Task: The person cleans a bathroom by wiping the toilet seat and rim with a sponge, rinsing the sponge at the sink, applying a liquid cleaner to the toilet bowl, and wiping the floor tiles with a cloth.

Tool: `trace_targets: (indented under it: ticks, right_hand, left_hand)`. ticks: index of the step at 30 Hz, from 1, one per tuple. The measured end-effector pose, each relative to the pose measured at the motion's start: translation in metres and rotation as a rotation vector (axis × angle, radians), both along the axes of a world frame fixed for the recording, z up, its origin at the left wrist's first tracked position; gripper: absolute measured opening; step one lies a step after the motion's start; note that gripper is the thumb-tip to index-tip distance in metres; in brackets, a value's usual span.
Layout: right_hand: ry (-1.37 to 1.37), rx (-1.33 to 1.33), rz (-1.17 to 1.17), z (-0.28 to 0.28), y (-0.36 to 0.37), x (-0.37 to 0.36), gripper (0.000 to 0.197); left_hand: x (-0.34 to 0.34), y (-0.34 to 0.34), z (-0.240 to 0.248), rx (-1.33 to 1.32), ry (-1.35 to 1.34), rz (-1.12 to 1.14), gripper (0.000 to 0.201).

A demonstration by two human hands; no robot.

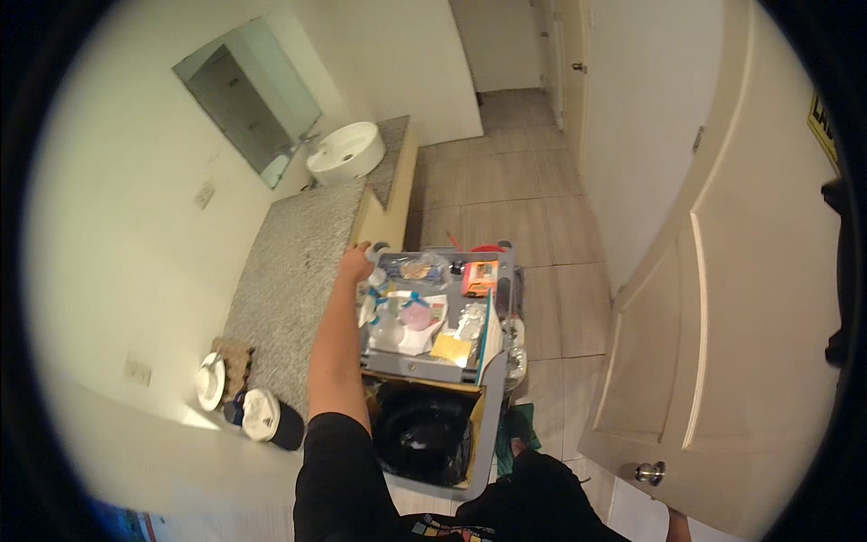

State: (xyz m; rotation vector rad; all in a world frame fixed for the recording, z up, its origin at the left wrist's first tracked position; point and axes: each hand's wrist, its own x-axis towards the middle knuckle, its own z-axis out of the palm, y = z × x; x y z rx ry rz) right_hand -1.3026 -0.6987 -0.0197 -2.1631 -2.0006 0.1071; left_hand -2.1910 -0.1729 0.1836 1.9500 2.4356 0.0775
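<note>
"What sits closest to you?"

"A black sleeve (336,465). The bare left forearm runs out of it, along the left side of a grey trolley (413,368)."

"And the fingers?"

"The left hand (358,263) is at the trolley's far left corner, its fingers bent there. I can't tell whether they are closed around it. The right hand (677,526) barely shows at the lower edge, beside the cream door (664,361); its fingers are hidden, so I can't tell their state either."

"What's around the left hand?"

"Just beside it, in the trolley's tray, a few bottles with blue tops, one of them pink (415,314). Then a clear plastic package (420,268) by the far edge, an orange pack (480,279) in the far right corner, and a yellow cloth or pad (452,348) nearer to us."

"Nearer still?"

"A black bag (423,429) lines the trolley's near opening."

"Further out?"

"To the left, a speckled grey surface (293,248) with a round white basin (348,154) at its far end and a mirror (256,99) on the wall above. At its near end stands a dark container with a pale top (274,420). To the right of the trolley, a tiled floor (564,307), then the door with its round metal knob (650,472)."
</note>
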Motion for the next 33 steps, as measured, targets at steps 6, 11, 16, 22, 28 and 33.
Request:
trace_targets:
  ticks: [6, 11, 16, 22, 28, 33]
  right_hand:
    - [-0.021, -0.044, -0.013, 0.017, -0.003, -0.025, 0.036]
    - [-0.003, -0.054, -0.001, 0.017, -0.007, -0.048, 0.036]
    - [0.027, -0.067, 0.046, 0.013, -0.004, -0.08, 0.037]
    - [-0.008, -0.456, -0.032, 0.061, 0.042, -0.17, 0.026]
    - [0.279, -0.154, 0.03, 0.095, 0.068, -0.241, 0.043]
    - [0.438, -0.108, 0.213, 0.093, 0.086, -0.241, 0.07]
  left_hand:
    - [-0.027, 0.024, -0.048, -0.143, -0.037, -0.052, 0.032]
    - [0.01, -0.022, 0.084, 0.344, -0.098, -0.074, 0.032]
    - [0.081, -0.179, 0.248, 0.44, -0.274, -0.3, 0.036]
    - [0.214, -0.383, 0.281, 0.07, -0.572, -0.533, 0.035]
    - [0.342, -0.48, 0.269, -0.072, -0.773, -1.083, 0.041]
    - [0.449, -0.493, 0.238, -0.06, -1.035, -1.163, 0.046]
